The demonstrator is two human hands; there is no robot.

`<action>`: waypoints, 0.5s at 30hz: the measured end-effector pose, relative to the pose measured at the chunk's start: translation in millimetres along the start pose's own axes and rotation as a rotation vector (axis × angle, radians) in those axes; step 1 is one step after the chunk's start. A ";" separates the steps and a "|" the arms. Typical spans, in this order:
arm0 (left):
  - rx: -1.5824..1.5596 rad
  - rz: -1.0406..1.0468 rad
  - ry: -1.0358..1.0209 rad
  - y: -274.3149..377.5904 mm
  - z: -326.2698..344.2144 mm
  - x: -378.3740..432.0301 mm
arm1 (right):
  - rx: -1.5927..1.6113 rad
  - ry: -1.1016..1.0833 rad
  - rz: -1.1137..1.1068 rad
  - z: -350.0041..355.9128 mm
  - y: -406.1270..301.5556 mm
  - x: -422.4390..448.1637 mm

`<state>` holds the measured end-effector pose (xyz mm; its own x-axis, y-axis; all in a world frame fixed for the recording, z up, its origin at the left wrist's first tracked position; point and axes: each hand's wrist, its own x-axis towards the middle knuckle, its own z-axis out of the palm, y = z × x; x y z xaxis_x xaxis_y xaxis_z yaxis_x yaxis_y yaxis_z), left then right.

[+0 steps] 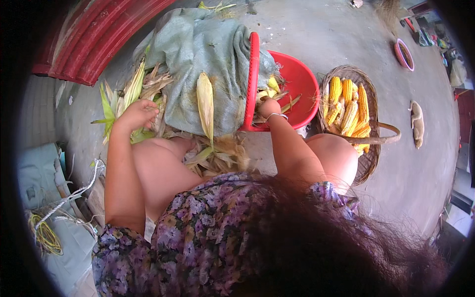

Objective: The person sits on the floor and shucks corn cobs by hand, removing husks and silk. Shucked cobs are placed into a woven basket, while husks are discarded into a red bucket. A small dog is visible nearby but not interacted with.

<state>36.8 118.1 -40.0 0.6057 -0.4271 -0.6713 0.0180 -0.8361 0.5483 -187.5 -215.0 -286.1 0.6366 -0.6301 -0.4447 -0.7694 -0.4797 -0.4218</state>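
Observation:
My left hand (138, 114) is raised over a heap of corn husks (130, 87), its fingers loosely bent and apart, with nothing seen in them. My right hand (269, 107) reaches into a red plastic basket (297, 81), among partly husked corn ears (274, 84) and loose husk strips. Its fingertips are hidden, so a grip there cannot be made out. Between my hands, a grey-green woven sack (200, 48) lies with its mouth in the red basket. One ear in a pale husk (205, 104) rests on the sack.
Right of my knee stands a wicker basket (374, 152) of husked yellow corn cobs (349, 107). More dry husks (222, 152) lie between my legs. A small animal (417, 124) lies on the concrete floor at far right, below a pink basin (403, 55). Rope (70, 196) hangs at left.

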 end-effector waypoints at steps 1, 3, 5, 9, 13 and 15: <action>0.023 -0.024 -0.013 2.1 0.9 0.8 | -0.065 -0.055 -0.025 1.3 -8.4 1.9; 0.077 -0.058 -0.048 10.5 2.8 3.8 | -0.191 -0.152 -0.064 -2.9 -20.4 5.1; 0.119 -0.033 -0.065 18.5 1.8 14.1 | -0.290 -0.182 -0.152 12.4 -5.1 24.5; 0.115 -0.083 -0.078 7.4 -1.9 15.1 | -0.376 -0.261 -0.104 -26.4 -43.0 -3.4; 0.046 -0.032 -0.051 4.7 -1.3 22.7 | -0.533 -0.233 -0.220 -11.9 -27.1 12.2; 0.095 -0.051 -0.067 13.0 2.8 17.5 | -0.639 -0.270 -0.225 -10.6 -25.7 28.4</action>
<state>45.5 98.7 -46.1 0.5516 -0.4028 -0.7304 -0.0303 -0.8848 0.4651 -150.1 -227.1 -279.6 0.7104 -0.3415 -0.6155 -0.4466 -0.8945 -0.0191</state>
